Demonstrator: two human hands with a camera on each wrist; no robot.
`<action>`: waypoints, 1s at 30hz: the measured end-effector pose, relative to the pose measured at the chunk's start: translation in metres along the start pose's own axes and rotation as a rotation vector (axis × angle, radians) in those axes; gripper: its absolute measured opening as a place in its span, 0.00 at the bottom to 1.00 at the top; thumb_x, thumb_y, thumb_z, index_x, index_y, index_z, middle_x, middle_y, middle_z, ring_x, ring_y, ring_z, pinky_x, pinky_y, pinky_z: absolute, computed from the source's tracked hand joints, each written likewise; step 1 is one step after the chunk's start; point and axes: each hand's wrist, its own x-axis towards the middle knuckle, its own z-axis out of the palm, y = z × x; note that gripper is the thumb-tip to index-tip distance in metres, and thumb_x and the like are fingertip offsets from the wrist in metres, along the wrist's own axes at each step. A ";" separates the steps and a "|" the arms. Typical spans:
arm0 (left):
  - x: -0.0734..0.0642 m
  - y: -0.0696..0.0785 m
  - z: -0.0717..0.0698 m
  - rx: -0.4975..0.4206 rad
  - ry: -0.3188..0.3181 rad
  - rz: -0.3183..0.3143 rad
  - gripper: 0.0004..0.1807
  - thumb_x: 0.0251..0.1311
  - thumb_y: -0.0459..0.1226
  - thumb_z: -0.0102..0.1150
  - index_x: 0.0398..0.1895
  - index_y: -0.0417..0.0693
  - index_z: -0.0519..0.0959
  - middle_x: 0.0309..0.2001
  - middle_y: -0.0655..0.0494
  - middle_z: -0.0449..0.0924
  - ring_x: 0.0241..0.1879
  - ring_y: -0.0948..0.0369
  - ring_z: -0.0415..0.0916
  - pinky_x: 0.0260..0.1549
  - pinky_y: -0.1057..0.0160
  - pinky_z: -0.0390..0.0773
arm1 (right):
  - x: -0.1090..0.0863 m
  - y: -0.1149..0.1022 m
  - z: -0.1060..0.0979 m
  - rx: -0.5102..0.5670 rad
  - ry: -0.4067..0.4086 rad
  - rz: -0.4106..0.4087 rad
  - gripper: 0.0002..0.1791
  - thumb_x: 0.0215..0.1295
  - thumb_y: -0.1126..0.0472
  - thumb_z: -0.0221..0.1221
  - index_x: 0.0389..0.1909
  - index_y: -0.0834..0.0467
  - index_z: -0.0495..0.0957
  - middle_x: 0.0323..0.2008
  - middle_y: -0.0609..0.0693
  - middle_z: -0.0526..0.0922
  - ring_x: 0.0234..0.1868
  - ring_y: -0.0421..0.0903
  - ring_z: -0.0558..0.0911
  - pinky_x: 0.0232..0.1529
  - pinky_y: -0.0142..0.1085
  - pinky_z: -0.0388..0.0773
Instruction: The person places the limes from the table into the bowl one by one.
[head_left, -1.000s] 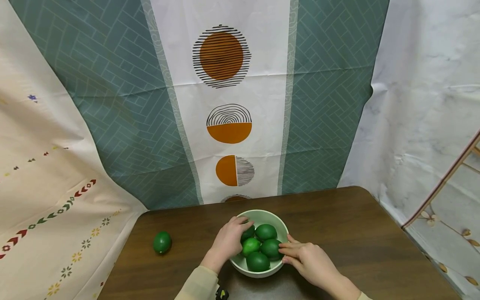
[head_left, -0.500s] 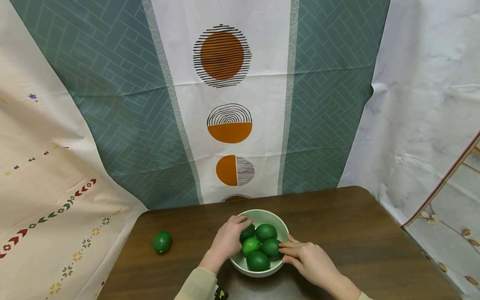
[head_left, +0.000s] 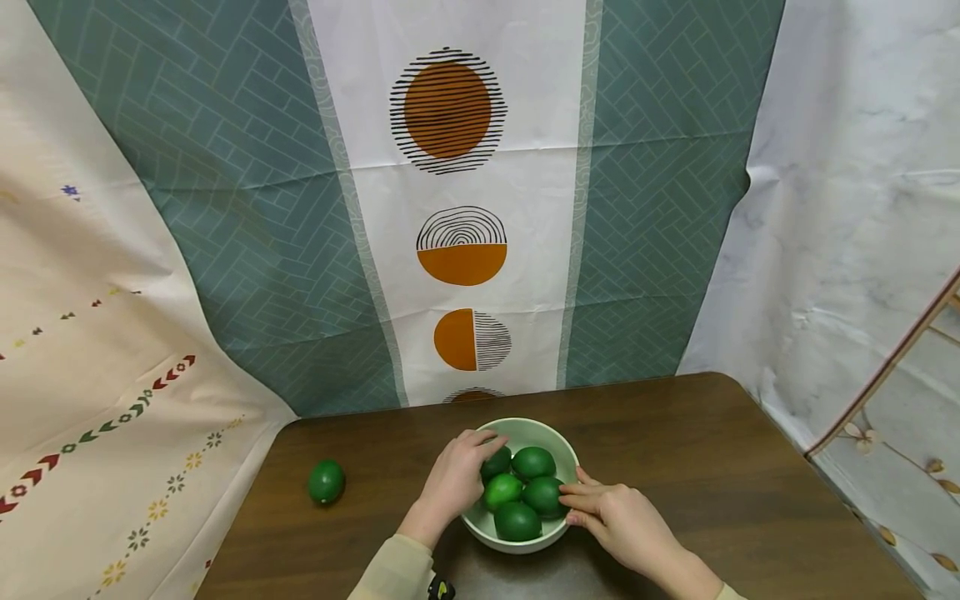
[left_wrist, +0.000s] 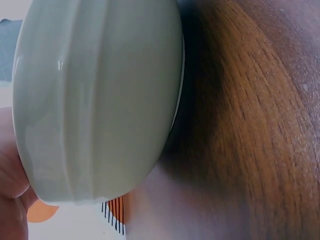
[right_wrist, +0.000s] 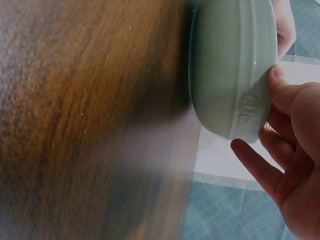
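Observation:
A pale green bowl (head_left: pixel 516 546) stands on the brown table with several limes in it, one a brighter green (head_left: pixel 502 492). My left hand (head_left: pixel 453 475) reaches over the bowl's left rim, its fingers curled round the dark green lime (head_left: pixel 497 463) there; its thumb is hidden. With its thumb on the rim and fingers reaching inside, my right hand (head_left: pixel 618 517) holds the bowl's right side. Those fingertips touch another lime (head_left: pixel 542 497). In the right wrist view the thumb of the right hand (right_wrist: pixel 300 130) meets the bowl (right_wrist: pixel 227 75), and one finger points outside it.
A single lime (head_left: pixel 326 482) lies on the table (head_left: pixel 712 483) at the left, away from the bowl. Patterned cloths (head_left: pixel 645 208) hang behind and beside the table. A dark round item (head_left: pixel 441 588) shows by the left sleeve.
Both hands and the bowl stay in place. The whole scene shifts only very slightly in the head view.

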 end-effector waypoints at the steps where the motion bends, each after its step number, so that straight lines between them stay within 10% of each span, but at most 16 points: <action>1: 0.000 0.000 0.000 -0.003 0.007 0.000 0.36 0.51 0.16 0.64 0.64 0.49 0.86 0.61 0.50 0.84 0.59 0.52 0.81 0.61 0.48 0.83 | 0.000 0.000 0.000 0.002 0.000 0.001 0.15 0.67 0.57 0.73 0.54 0.52 0.92 0.57 0.46 0.89 0.62 0.57 0.85 0.50 0.51 0.90; 30: -0.008 -0.005 0.004 -0.042 0.198 0.015 0.23 0.65 0.23 0.68 0.60 0.50 0.89 0.57 0.54 0.87 0.52 0.56 0.83 0.53 0.54 0.86 | -0.001 0.000 -0.001 0.027 -0.014 0.028 0.16 0.69 0.55 0.71 0.55 0.52 0.92 0.58 0.46 0.89 0.63 0.57 0.85 0.52 0.51 0.89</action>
